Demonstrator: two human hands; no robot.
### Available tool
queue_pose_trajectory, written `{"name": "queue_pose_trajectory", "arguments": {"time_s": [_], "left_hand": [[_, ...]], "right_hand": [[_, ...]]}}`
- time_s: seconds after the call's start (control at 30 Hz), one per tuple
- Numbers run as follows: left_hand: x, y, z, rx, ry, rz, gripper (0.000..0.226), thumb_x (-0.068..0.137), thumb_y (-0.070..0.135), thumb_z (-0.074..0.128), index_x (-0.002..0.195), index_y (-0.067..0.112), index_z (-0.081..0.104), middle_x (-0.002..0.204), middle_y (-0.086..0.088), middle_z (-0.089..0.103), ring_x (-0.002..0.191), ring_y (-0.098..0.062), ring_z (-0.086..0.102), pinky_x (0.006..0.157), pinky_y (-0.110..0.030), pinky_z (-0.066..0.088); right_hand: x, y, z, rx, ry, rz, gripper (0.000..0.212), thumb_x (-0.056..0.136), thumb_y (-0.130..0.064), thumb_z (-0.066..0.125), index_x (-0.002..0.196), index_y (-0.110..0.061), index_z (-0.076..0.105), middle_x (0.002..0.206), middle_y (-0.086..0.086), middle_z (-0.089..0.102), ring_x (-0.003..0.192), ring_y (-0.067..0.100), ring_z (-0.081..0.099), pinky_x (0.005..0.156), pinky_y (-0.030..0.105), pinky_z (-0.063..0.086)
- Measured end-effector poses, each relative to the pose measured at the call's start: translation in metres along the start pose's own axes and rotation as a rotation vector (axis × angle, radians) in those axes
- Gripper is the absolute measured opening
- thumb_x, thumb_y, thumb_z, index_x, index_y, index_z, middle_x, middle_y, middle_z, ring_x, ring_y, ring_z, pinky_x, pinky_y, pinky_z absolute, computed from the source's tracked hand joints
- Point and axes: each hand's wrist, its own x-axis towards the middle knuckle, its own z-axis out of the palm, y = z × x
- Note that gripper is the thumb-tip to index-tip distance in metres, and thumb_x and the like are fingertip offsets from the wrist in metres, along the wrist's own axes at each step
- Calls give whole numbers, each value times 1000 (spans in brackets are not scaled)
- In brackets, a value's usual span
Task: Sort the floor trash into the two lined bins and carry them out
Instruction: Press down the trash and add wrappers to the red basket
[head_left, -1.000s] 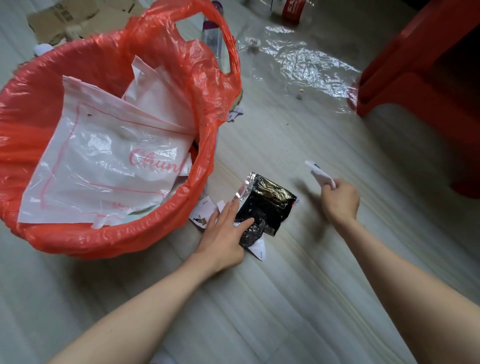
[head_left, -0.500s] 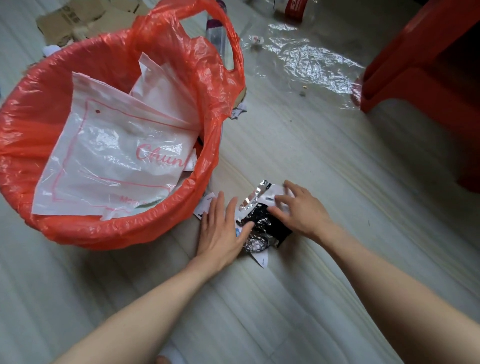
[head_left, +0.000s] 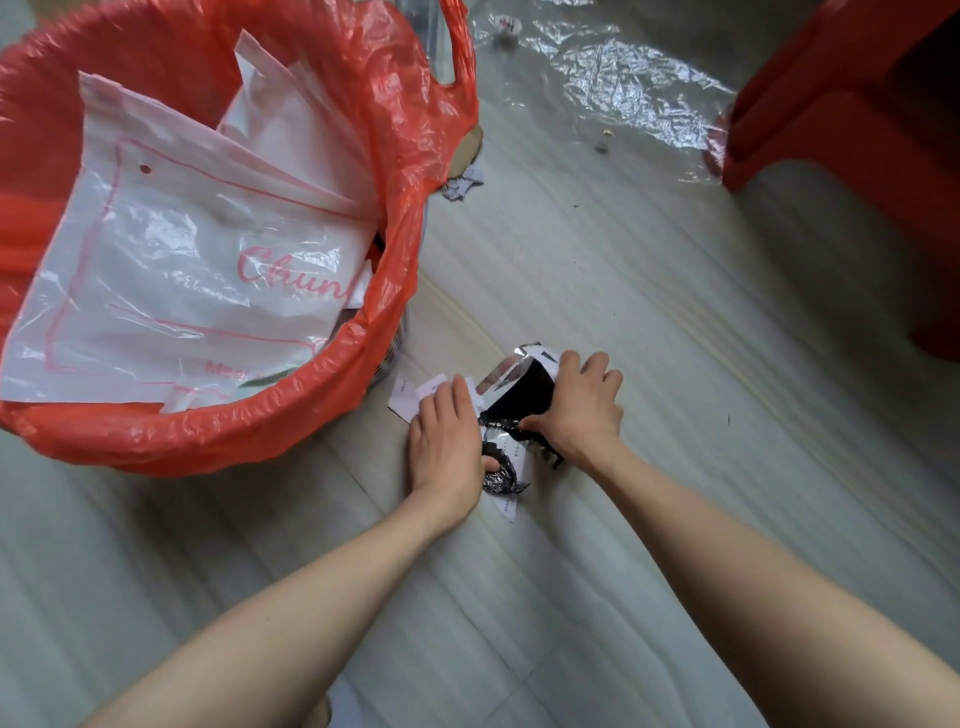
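Over on the left: bin (head_left: 358, 364), round, wrapped in a thin crinkly orange-red liner, glossy, loose handle loops flopping over the rim. Inside, flat white plastic bags (head_left: 197, 270) with pink script, smooth and slippery-looking.

Just beside the bin wall, on the pale streaked floor (head_left: 675, 322): small white paper scraps (head_left: 410, 397), flat, torn-edged. Left hand (head_left: 449, 441) pressed down on them, fingers fairly straight, thumb hooked against crumpled foil; grip loose, more a pin than a clutch.

Now the change: right hand (head_left: 587, 410), out to the side with a white scrap a second ago, now in on the pile, meeting the left. Fingers curled over the black foil pouch (head_left: 524, 395), bunching it; that white scrap (head_left: 548, 357) peeking out above the knuckles. Pouch buckled up into a peak, silver lining flashing, no longer lying flat.

Meaning, by the look of it: gathering one two-handed bundle for a single lift into the bin alongside. Stiff, springy foil, likely to unfold if squeezed lightly; thin scraps prone to slipping out underneath.

Further right: clear crinkled film (head_left: 623, 83) spread on the floor, not yet collected, and a red plastic stool (head_left: 857, 119), hard and smooth.
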Motion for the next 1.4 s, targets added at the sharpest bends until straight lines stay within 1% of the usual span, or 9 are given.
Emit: {"name": "queue_pose_trajectory", "arguments": {"time_s": [0.2,0.37,0.5,0.6,0.73,0.9,1.03,1.17,1.4], "left_hand": [[-1,7,3,-68,9,37,75,82,5,60,143,6,17,135,-13,31,119,-30,37,98,-32,34],[-6,9,4,-99,-33,101,58,80,-13,42,134,7,30,128,-13,36,120,-27,39,94,-30,37],[-8,8,2,-95,-61,158,50,81,-13,38,127,9,38,124,-11,42,119,-27,39,88,-34,39],[-7,2,0,-80,-38,164,44,83,-10,38,122,9,43,121,-11,45,117,-29,41,88,-35,39],[-4,-9,-1,65,66,192,41,87,14,52,128,16,45,128,-9,41,122,-29,37,96,-35,34],[-3,-2,-4,99,-69,210,85,77,54,64,141,13,25,156,-14,2,145,-31,1,116,-40,11],[0,7,1,198,-138,181,117,68,61,69,149,23,-8,155,-18,-11,144,-38,-4,115,-44,14],[1,17,6,271,-183,160,110,73,54,70,148,32,-7,154,-21,-14,143,-42,-5,114,-45,15],[-14,25,20,218,-114,437,56,96,13,42,146,21,18,158,-10,-3,144,-31,4,112,-39,16]], "right_hand": [[5,13,-1,194,-7,-7,25,83,-3,52,108,-3,50,112,20,54,101,38,53,70,33,38],[-2,31,-6,354,-7,49,14,79,-2,49,88,-6,60,90,18,64,87,38,62,72,41,54],[-11,37,-12,377,9,70,19,79,-1,52,64,-14,49,78,13,58,84,34,61,63,30,42],[-18,40,-18,401,17,82,14,79,-1,53,71,-12,52,80,13,59,78,28,53,62,26,35],[-24,54,-34,495,77,136,12,77,-1,55,71,-11,56,76,14,61,80,32,62,65,32,48],[-22,79,-54,709,181,320,12,78,-4,66,88,-11,65,92,16,66,89,29,63,77,37,52],[-20,90,-56,933,168,432,22,79,3,65,68,-13,54,80,10,61,64,26,57,40,25,51],[-13,94,-51,1038,173,484,26,74,2,69,64,-16,53,86,16,64,84,34,63,76,48,56],[-7,98,-52,1077,190,498,30,76,4,67,62,-17,52,82,11,61,81,28,60,82,48,53]]}}
